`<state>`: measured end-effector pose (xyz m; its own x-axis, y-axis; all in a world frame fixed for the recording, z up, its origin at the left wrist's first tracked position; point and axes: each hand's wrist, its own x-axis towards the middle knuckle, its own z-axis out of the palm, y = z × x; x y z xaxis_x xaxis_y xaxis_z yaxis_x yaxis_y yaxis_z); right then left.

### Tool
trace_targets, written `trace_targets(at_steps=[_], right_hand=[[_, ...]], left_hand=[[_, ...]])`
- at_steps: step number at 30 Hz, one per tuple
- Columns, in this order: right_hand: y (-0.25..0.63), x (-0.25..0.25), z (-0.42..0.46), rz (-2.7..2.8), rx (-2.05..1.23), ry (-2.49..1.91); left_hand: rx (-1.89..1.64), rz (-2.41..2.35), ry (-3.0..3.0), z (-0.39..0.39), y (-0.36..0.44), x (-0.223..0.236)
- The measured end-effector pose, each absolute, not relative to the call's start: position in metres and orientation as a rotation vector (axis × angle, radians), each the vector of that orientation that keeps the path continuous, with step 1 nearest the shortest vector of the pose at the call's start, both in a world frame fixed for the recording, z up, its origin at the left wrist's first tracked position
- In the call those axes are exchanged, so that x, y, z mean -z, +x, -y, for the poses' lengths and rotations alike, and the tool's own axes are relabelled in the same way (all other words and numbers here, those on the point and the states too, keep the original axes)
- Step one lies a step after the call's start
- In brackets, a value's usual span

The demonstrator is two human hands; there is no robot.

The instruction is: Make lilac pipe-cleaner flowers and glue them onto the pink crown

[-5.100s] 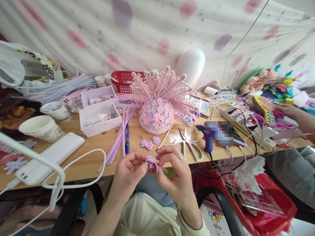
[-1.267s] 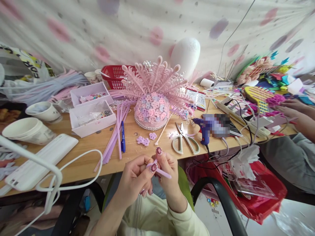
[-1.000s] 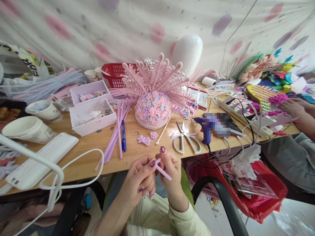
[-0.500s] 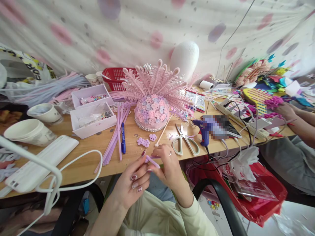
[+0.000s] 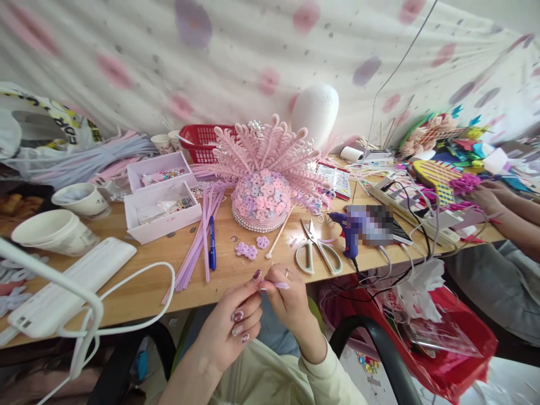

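Close to the table's front edge, my left hand (image 5: 236, 318) and my right hand (image 5: 291, 298) meet fingertip to fingertip. Both pinch a short lilac pipe cleaner (image 5: 282, 286), whose end sticks out over my right fingers; the rest is hidden. Just beyond lie small lilac pipe-cleaner flowers (image 5: 246, 251). A bundle of lilac pipe cleaners (image 5: 194, 247) and a blue marker (image 5: 212, 247) rest to the left. White-handled scissors (image 5: 311, 247) lie partly spread at the right. Behind stands a dome of pastel flowers (image 5: 261, 197) with pink feather-like plumes (image 5: 270, 143).
A purple glue gun (image 5: 349, 233) and cables sit at the right, near a blurred-out screen. White boxes of beads (image 5: 164, 212), paper cups (image 5: 54, 232) and a white power bank-like block (image 5: 80, 284) with a looping cable stand left. Another person's hands (image 5: 485, 197) are far right.
My hands have drawn closer together at the fingertips, and less of the lilac pipe cleaner shows between them. The camera view has shifted slightly, so the table sits a little lower.
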<state>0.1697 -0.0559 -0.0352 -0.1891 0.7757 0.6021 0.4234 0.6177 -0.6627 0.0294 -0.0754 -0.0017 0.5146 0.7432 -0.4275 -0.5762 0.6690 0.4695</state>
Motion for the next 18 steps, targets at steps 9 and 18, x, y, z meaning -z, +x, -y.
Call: trace_targets(at_steps=[9,18], right_hand=[[0.148,0.042,0.074,1.458,-0.696,-0.958],[0.135,0.018,0.08,0.667,-1.787,-0.803]], left_hand=[[-0.773,-0.791,1.369,0.061,0.009,-0.013],[-0.524,-0.815,2.353,0.045,-0.016,-0.038]])
